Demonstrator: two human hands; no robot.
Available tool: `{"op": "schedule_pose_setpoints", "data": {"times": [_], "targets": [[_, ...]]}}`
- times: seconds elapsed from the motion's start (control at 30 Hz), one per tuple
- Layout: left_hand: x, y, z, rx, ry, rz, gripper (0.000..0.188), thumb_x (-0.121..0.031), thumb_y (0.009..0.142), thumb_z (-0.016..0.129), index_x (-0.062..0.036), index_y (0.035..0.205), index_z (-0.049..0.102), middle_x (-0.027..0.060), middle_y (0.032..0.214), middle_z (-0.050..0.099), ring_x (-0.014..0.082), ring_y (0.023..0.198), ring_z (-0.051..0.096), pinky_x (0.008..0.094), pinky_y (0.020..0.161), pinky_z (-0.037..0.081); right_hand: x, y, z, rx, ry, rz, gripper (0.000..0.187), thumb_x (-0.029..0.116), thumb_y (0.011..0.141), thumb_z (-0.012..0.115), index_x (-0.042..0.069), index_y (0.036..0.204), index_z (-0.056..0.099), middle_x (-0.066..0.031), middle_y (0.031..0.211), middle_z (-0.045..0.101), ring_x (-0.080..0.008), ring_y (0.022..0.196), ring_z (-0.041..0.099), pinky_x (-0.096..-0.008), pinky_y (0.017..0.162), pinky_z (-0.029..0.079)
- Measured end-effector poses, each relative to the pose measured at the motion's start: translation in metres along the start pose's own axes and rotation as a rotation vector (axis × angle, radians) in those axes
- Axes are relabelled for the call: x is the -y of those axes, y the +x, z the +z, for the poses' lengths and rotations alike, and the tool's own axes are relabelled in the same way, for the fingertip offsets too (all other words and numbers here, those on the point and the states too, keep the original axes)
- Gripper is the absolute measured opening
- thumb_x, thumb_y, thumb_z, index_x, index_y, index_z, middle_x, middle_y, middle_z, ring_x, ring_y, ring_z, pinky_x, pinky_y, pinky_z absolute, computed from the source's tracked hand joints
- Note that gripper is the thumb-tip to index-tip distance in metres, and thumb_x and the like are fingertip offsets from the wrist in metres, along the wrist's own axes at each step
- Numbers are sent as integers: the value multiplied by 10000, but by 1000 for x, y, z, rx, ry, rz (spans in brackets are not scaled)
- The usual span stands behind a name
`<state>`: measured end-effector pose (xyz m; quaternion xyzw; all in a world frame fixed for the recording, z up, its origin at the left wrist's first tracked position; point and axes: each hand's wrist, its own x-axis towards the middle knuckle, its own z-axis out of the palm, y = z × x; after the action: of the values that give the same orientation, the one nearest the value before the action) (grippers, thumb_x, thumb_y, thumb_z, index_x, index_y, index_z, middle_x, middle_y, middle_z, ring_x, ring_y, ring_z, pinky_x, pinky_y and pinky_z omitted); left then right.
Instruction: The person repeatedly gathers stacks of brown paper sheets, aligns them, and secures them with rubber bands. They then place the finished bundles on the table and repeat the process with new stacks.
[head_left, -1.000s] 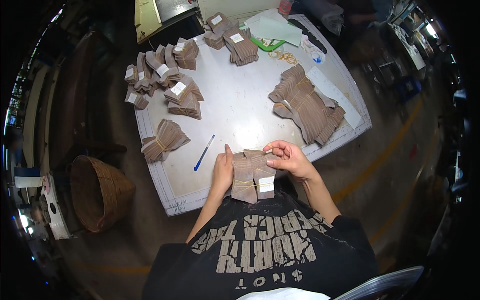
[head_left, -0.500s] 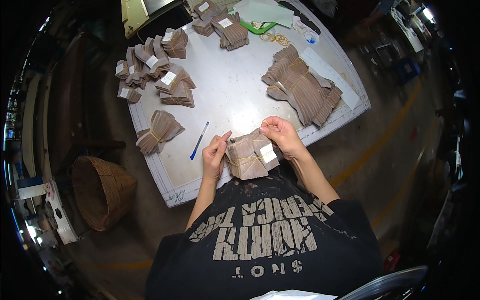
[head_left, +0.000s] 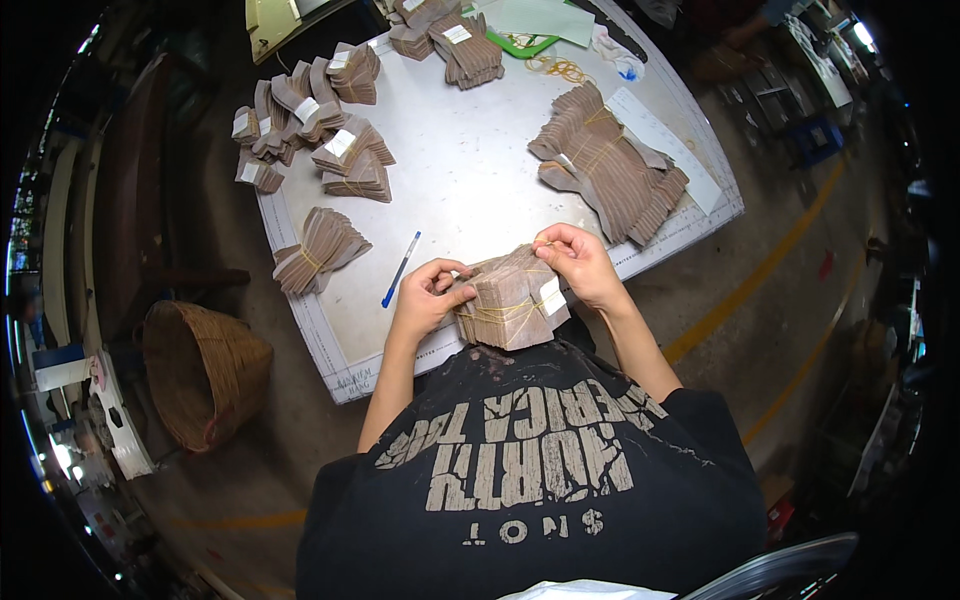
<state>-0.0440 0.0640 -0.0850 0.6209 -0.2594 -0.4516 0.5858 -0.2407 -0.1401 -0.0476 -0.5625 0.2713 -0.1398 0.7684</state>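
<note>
The bundle [head_left: 508, 305] was held at the counter's near edge, just beyond the shirt [head_left: 530, 440]; a second earlier it had sat flatter with its two stacks side by side, and now it was turned so that its layered edges showed. The left hand [head_left: 432, 290], earlier straight along the bundle's side, had curled its fingers and gripped the left end with thumb and fingers. The right hand [head_left: 580, 262], looser before, was pinched closed at the far right corner, on what looked like a yellow band [head_left: 540, 246]. The bundle was greyish brown, made of many thin pieces stacked tightly, with yellow strands crossing its near face and a white label [head_left: 552, 295] on the right. Near the left hand, a blue pen [head_left: 402, 270] lay on the counter [head_left: 450, 180]. Farther left was a fanned bundle [head_left: 320, 250]; well to the right lay a larger pile [head_left: 610, 165] tied with yellow bands. A wicker basket [head_left: 205, 375] stood left of the counter.
</note>
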Motion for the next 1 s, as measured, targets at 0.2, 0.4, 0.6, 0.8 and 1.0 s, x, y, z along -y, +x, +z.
{"op": "schedule_pose_setpoints", "data": {"times": [0.2,0.4,0.6,0.8,1.0], "targets": [[12,2,-11,-85,314,79,384,-140,757,965,-60,812,593,-109,677,419,23,620,343,223,538,290,14,-13,-4,124,-134,-29,170,65,986,738,16,1144,694,122,784,393,-1,701,347,-174,634,311],[5,-3,-5,-82,348,136,403,-151,759,968,-74,857,585,-106,730,431,22,652,348,207,566,296,11,-14,-11,131,-125,-6,182,64,964,757,37,1132,691,118,787,327,-9,685,320,-182,629,295],[-38,-9,-14,151,155,56,361,-90,796,921,-72,967,604,-55,880,493,48,787,416,210,699,368,-20,0,-18,132,151,10,158,43,976,736,31,1118,669,111,809,386,-12,708,350,-176,640,307],[-56,-4,-25,250,501,202,387,-70,752,917,-33,1035,656,16,957,617,141,854,546,285,824,484,-46,11,-27,83,227,-46,142,31,984,721,36,1114,665,109,832,436,-5,738,368,-169,653,318],[-45,13,-31,86,587,157,349,-22,692,926,-22,901,646,23,877,624,146,791,565,298,735,488,-20,12,-34,157,-86,-29,129,25,981,719,44,1098,669,132,780,387,-2,708,337,-169,643,308]]}}
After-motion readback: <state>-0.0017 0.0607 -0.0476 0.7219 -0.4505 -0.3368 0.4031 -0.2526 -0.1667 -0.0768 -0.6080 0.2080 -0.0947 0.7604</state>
